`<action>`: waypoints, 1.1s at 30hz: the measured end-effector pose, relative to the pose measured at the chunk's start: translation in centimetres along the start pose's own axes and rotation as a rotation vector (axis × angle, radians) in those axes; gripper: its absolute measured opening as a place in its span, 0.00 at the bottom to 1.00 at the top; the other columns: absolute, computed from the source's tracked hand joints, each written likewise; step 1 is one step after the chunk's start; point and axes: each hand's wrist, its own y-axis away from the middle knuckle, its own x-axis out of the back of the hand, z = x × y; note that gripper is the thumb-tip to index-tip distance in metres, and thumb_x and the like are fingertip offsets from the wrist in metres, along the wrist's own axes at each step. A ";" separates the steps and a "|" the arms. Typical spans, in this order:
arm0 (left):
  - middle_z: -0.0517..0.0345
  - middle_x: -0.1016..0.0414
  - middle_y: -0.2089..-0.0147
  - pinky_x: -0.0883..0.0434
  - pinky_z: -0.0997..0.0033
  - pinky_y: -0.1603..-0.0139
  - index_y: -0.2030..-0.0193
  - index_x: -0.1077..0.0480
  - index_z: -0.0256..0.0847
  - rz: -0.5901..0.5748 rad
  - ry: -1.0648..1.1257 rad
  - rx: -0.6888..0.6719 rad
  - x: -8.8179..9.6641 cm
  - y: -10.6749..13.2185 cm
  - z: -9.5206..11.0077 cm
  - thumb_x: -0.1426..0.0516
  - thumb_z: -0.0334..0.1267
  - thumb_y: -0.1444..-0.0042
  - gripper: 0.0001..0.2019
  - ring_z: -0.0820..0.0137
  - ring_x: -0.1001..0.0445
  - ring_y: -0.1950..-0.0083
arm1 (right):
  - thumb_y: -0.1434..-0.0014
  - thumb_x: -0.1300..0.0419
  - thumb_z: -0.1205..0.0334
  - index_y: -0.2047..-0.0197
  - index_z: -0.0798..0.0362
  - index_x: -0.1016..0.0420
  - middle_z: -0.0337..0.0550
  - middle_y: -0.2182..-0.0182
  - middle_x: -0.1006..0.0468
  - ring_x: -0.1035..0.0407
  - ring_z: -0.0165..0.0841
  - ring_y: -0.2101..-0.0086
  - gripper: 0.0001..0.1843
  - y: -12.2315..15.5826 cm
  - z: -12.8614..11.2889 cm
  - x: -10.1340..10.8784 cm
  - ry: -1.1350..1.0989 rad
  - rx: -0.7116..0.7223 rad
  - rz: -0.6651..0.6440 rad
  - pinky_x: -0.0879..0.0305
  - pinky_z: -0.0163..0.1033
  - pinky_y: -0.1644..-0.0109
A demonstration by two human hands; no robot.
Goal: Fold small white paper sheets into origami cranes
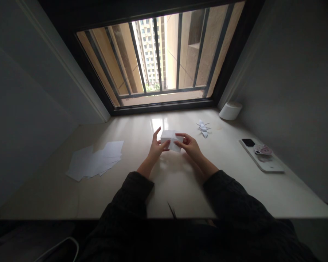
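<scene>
Between my two hands, above the middle of the table, is a creased white sheet of paper (169, 134), partly folded. My left hand (156, 147) grips its left side, thumb on the near face and the index finger raised off it. At the right side, my right hand (188, 143) pinches the paper between thumb and fingers. Some fingertips are hidden behind the sheet. Beyond my right hand lie small folded paper cranes (203, 128), close together; their exact number is hard to make out.
Several loose white sheets (95, 160) lie overlapping at the left of the pale table (175, 189). A phone (262, 156) with a pink round grip rests at the right. A white cylinder (230, 110) stands in the back right corner, near the barred window (164, 105).
</scene>
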 end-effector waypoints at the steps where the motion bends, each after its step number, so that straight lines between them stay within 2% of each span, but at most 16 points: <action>1: 0.56 0.24 0.61 0.27 0.70 0.66 0.33 0.52 0.54 -0.010 -0.012 -0.010 0.0 0.0 0.1 0.32 0.46 0.60 0.49 0.70 0.25 0.67 | 0.60 0.28 0.51 0.55 0.49 0.26 0.39 0.68 0.20 0.27 0.34 0.69 0.28 0.0 0.0 0.0 -0.004 -0.001 0.000 0.29 0.40 0.63; 5: 0.52 0.23 0.60 0.27 0.71 0.65 0.42 0.34 0.43 -0.050 -0.040 -0.011 0.3 -0.3 -0.4 0.33 0.48 0.59 0.35 0.71 0.25 0.67 | 0.59 0.29 0.52 0.54 0.50 0.26 0.40 0.68 0.20 0.27 0.34 0.68 0.28 -0.1 0.1 0.1 -0.017 0.010 -0.004 0.30 0.40 0.63; 8: 0.51 0.22 0.59 0.29 0.72 0.63 0.47 0.29 0.39 -0.045 -0.069 -0.054 0.5 -0.8 -1.0 0.34 0.47 0.58 0.30 0.71 0.26 0.65 | 0.59 0.29 0.52 0.53 0.51 0.26 0.40 0.68 0.20 0.27 0.33 0.69 0.28 0.0 0.1 0.1 -0.015 0.006 -0.006 0.30 0.40 0.63; 15: 0.53 0.21 0.62 0.31 0.74 0.67 0.52 0.24 0.38 0.016 -0.113 -0.091 0.3 -1.0 -1.6 0.36 0.49 0.54 0.24 0.72 0.27 0.67 | 0.59 0.29 0.51 0.54 0.50 0.26 0.39 0.70 0.21 0.28 0.32 0.71 0.29 0.0 0.0 0.1 0.011 0.019 -0.009 0.31 0.39 0.65; 23: 0.53 0.21 0.60 0.30 0.71 0.62 0.58 0.22 0.40 0.107 -0.137 -0.119 -0.2 -0.6 -1.4 0.36 0.49 0.54 0.19 0.68 0.26 0.62 | 0.57 0.30 0.53 0.54 0.50 0.26 0.39 0.71 0.22 0.29 0.32 0.72 0.26 0.2 0.1 0.0 0.030 0.036 -0.008 0.31 0.38 0.67; 28: 0.52 0.22 0.58 0.30 0.66 0.55 0.59 0.22 0.42 0.121 -0.169 -0.104 -0.5 -0.2 -1.1 0.37 0.49 0.52 0.16 0.61 0.27 0.52 | 0.56 0.30 0.53 0.54 0.49 0.26 0.40 0.68 0.20 0.27 0.34 0.69 0.25 0.2 0.4 -0.1 0.037 0.072 0.050 0.30 0.40 0.64; 33: 0.51 0.31 0.44 0.38 0.63 0.41 0.58 0.22 0.47 0.147 -0.361 -0.288 -0.8 0.3 -0.6 0.33 0.44 0.57 0.17 0.58 0.36 0.39 | 0.56 0.30 0.52 0.54 0.50 0.26 0.43 0.65 0.20 0.26 0.35 0.66 0.25 0.0 0.7 0.0 0.069 0.133 0.112 0.29 0.42 0.59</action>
